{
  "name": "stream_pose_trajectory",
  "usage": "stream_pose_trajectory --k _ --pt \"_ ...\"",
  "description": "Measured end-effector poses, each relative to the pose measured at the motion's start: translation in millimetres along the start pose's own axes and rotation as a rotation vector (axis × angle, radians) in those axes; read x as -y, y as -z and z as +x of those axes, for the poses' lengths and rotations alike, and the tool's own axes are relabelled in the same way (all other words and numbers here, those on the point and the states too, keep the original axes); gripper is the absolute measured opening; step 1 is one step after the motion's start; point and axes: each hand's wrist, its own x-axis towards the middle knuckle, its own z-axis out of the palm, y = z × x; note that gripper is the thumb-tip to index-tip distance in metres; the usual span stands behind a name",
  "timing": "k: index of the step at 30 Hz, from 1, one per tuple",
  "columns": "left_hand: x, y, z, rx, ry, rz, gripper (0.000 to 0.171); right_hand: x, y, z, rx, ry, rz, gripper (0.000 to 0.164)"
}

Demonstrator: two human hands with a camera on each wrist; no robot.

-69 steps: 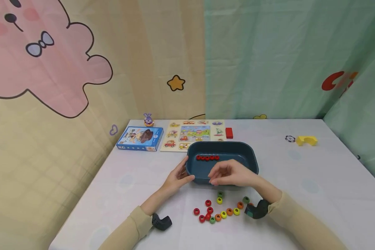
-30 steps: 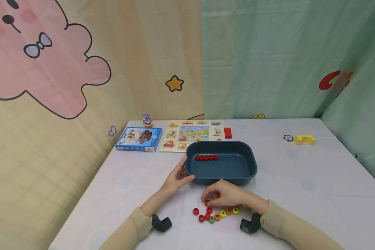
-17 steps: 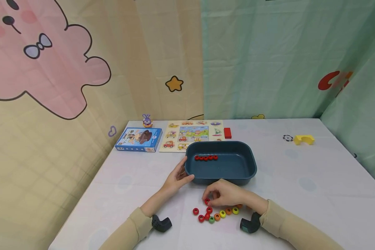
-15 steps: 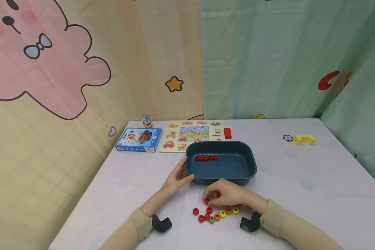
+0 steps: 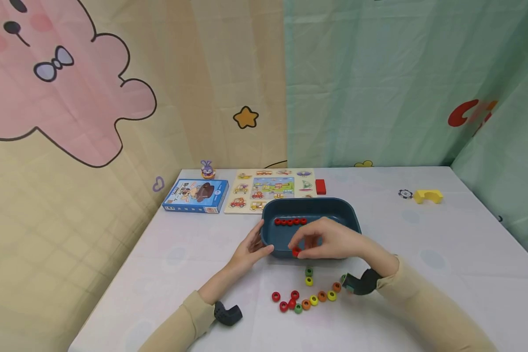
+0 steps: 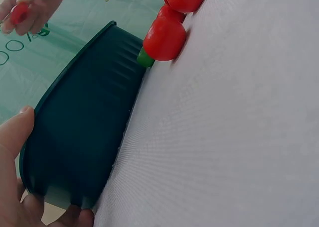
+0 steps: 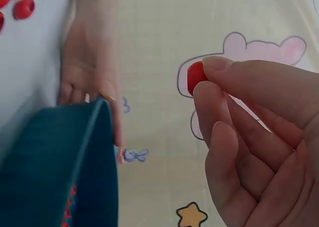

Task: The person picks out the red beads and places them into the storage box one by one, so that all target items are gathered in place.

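Note:
My right hand (image 5: 330, 240) pinches a red bead (image 5: 296, 252) between thumb and index finger, over the near wall of a dark blue rectangular bin (image 5: 334, 211). That bead (image 7: 195, 78) shows clearly at the fingertips in the right wrist view. At the bin's left end, my left hand (image 5: 248, 252) holds it, thumb at the near rim and the other fingers round the end. Inside the bin, several red beads (image 5: 290, 222) lie in a row toward the back. Loose red beads (image 5: 283, 306), a green and a yellow bead (image 5: 309, 281), and orange beads (image 5: 322, 296) lie in front.
Behind the bin lie a wooden picture puzzle (image 5: 237, 203), a blue box (image 5: 195, 195) and a red block (image 5: 320, 187). A small purple rabbit figure (image 5: 208, 170) stands at the back. To the right sits a yellow arch block (image 5: 428, 196) beside a round chip (image 5: 406, 194).
My right hand has picked up a red bead from the loose group and carried it up and forward to the bin. The left hand has stayed on the bin's end.

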Motion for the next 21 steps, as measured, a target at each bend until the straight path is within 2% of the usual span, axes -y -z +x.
stream_pose_trajectory --k 5,9,15,21 --pt "14.7 1.9 4.5 -0.014 0.011 0.01 0.073 -4.9 33.0 26.9 -0.063 -0.051 0.008 0.022" --pt "13.7 2.1 4.1 0.001 0.006 -0.002 0.073 -27.1 41.8 51.1 -0.077 -0.129 0.086 0.025" --pt "-5.6 0.4 -2.1 0.033 -0.012 -0.011 0.073 -76.6 32.6 76.8 -0.067 -0.237 0.149 0.028" --pt "-14.6 -1.7 -5.6 0.038 -0.005 0.034 0.074 -110.3 14.6 88.5 0.01 -0.345 0.181 0.026"
